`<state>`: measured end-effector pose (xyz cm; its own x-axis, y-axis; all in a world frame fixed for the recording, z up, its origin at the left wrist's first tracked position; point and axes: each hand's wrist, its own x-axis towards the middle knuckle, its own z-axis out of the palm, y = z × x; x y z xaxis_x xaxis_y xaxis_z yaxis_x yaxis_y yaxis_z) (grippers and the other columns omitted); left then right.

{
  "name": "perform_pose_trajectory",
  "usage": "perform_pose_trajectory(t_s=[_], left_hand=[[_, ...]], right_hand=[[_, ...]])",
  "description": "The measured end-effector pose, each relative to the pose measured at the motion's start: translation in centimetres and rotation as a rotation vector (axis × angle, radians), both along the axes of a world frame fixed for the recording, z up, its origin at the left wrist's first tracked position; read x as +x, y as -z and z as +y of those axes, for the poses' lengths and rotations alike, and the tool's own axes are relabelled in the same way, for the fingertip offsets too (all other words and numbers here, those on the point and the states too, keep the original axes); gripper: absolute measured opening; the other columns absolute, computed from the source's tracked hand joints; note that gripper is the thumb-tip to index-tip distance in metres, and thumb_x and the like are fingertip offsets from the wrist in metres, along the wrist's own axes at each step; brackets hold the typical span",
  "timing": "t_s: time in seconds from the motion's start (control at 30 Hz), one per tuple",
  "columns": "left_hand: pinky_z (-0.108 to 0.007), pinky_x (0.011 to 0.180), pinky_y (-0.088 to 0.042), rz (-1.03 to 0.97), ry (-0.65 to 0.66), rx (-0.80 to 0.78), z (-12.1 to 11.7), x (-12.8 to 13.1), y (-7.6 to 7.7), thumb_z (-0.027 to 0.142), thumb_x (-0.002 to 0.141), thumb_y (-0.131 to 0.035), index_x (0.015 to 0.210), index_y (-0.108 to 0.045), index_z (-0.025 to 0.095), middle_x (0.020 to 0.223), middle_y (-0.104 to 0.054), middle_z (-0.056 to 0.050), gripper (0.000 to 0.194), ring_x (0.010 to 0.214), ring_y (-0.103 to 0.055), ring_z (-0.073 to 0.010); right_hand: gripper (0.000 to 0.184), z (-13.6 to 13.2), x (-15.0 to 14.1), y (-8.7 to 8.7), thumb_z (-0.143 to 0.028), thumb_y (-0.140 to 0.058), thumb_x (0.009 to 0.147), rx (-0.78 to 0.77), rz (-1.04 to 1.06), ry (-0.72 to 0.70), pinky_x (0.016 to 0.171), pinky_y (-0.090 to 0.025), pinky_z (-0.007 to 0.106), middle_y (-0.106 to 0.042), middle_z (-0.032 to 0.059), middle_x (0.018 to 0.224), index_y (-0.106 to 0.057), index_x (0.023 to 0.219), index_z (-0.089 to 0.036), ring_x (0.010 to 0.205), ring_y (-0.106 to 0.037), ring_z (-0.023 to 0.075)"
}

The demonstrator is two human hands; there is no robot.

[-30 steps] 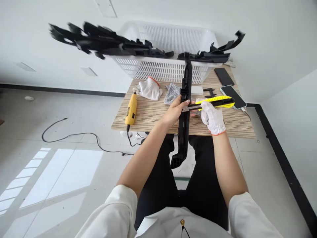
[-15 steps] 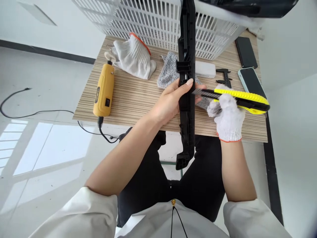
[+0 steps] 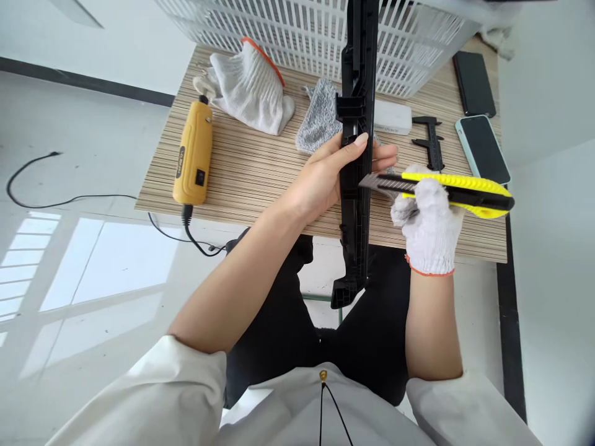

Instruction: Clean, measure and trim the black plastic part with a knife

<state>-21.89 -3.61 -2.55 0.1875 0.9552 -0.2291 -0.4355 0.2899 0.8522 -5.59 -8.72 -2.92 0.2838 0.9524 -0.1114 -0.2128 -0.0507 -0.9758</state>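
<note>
1. Your bare left hand (image 3: 320, 176) grasps the black plastic trim strip (image 3: 356, 214), thumb over its face, other fingers wrapped behind and showing past its right edge.
2. The strip's long axis runs away from you, from above your lap, over the desk (image 3: 260, 176), up in front of the white slatted basket (image 3: 297, 43).
3. Your gloved right hand (image 3: 430, 217) is clenched round the yellow snap-off utility knife (image 3: 481, 193), apart from the strip on its right.
4. The knife lies nearly square across that axis, blade pointing left; its tip overlaps the strip just below your left thumb (contact or a slight gap, you cannot tell).
5. The yellow rotary tool (image 3: 193, 155) bears a dark label and the white box (image 3: 393, 118) faint print, both too small to read.
</note>
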Motion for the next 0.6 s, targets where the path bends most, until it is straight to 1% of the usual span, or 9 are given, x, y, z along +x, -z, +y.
perform_pose_trajectory(t_s=[0.07, 0.17, 0.3, 0.33, 0.4, 0.47, 0.53, 0.6], left_hand=[[-0.046, 0.09, -0.065, -0.031, -0.018, -0.033, -0.1, 0.0, -0.3, 0.027, 0.102, -0.054, 0.105, -0.063, 0.015, 0.116, -0.072, -0.004, 0.015, 0.129, -0.064, -0.0358], [-0.045, 0.089, -0.066, -0.035, -0.016, -0.043, -0.2, -0.1, -0.6, 0.028, 0.103, -0.054, 0.106, -0.063, 0.015, 0.117, -0.073, -0.005, 0.016, 0.127, -0.065, -0.035], [-0.042, 0.088, -0.067, -0.01, 0.018, -0.002, -0.4, -0.2, -0.8, 0.031, 0.105, -0.05, 0.101, -0.064, 0.016, 0.109, -0.076, -0.004, 0.021, 0.123, -0.068, -0.0315], [-0.042, 0.088, -0.067, -0.025, 0.04, 0.0, -0.4, -0.2, -0.8, 0.031, 0.105, -0.049, 0.1, -0.064, 0.015, 0.107, -0.077, -0.004, 0.023, 0.122, -0.069, -0.0307], [-0.041, 0.09, -0.066, -0.078, 0.085, -0.013, -0.6, -0.1, -0.9, 0.032, 0.106, -0.048, 0.096, -0.065, 0.015, 0.106, -0.077, -0.004, 0.026, 0.121, -0.07, -0.03], [-0.042, 0.091, -0.066, -0.121, 0.112, -0.04, -0.8, 0.0, -1.0, 0.031, 0.105, -0.05, 0.095, -0.065, 0.015, 0.106, -0.077, -0.005, 0.024, 0.121, -0.07, -0.0302], [-0.043, 0.091, -0.066, -0.127, 0.115, -0.062, -0.9, 0.0, -1.2, 0.03, 0.103, -0.054, 0.098, -0.066, 0.016, 0.105, -0.077, -0.005, 0.019, 0.121, -0.069, -0.0311], [-0.045, 0.09, -0.066, -0.118, 0.117, -0.069, -1.0, 0.0, -1.2, 0.03, 0.102, -0.056, 0.1, -0.066, 0.017, 0.105, -0.077, -0.004, 0.016, 0.122, -0.069, -0.0322]], right_hand=[[0.02, 0.2, 0.2, 0.1, -0.04, -0.081, 0.077, -0.003, 0.037, 0.011, 0.043, -0.044, 0.022, -0.069, -0.0026, 0.079, -0.068, 0.082, -0.026, 0.052, -0.056, 0.0083], [0.017, 0.5, 0.4, 0.1, -0.031, -0.085, 0.074, -0.032, 0.07, -0.041, 0.043, -0.043, 0.02, -0.069, -0.0031, 0.076, -0.071, 0.083, -0.027, 0.051, -0.055, 0.0077], [0.017, 0.5, 0.1, 0.0, -0.039, -0.084, 0.075, 0.025, 0.105, 0.034, 0.043, -0.044, 0.018, -0.066, -0.0036, 0.073, -0.076, 0.087, -0.03, 0.056, -0.059, 0.0086], [0.018, 0.5, -0.1, 0.0, -0.041, -0.085, 0.074, 0.02, 0.106, 0.023, 0.043, -0.044, 0.018, -0.066, -0.0036, 0.073, -0.076, 0.086, -0.03, 0.055, -0.058, 0.0082], [0.02, 0.4, -0.3, 0.1, -0.04, -0.088, 0.071, -0.019, 0.085, -0.043, 0.043, -0.045, 0.019, -0.067, -0.0035, 0.073, -0.077, 0.084, -0.029, 0.053, -0.057, 0.0083], [0.022, 0.3, -0.5, 0.1, -0.041, -0.087, 0.072, -0.026, 0.053, -0.076, 0.042, -0.045, 0.021, -0.066, -0.0037, 0.07, -0.077, 0.088, -0.029, 0.052, -0.057, 0.0095], [0.025, 0.4, -0.6, 0.1, -0.045, -0.084, 0.075, 0.015, 0.034, -0.052, 0.042, -0.043, 0.021, -0.064, -0.0042, 0.068, -0.076, 0.094, -0.031, 0.052, -0.057, 0.0102], [0.024, 0.4, -0.6, 0.1, -0.048, -0.082, 0.076, 0.028, 0.03, -0.024, 0.041, -0.04, 0.022, -0.063, -0.0043, 0.07, -0.074, 0.091, -0.031, 0.05, -0.053, 0.0094]])
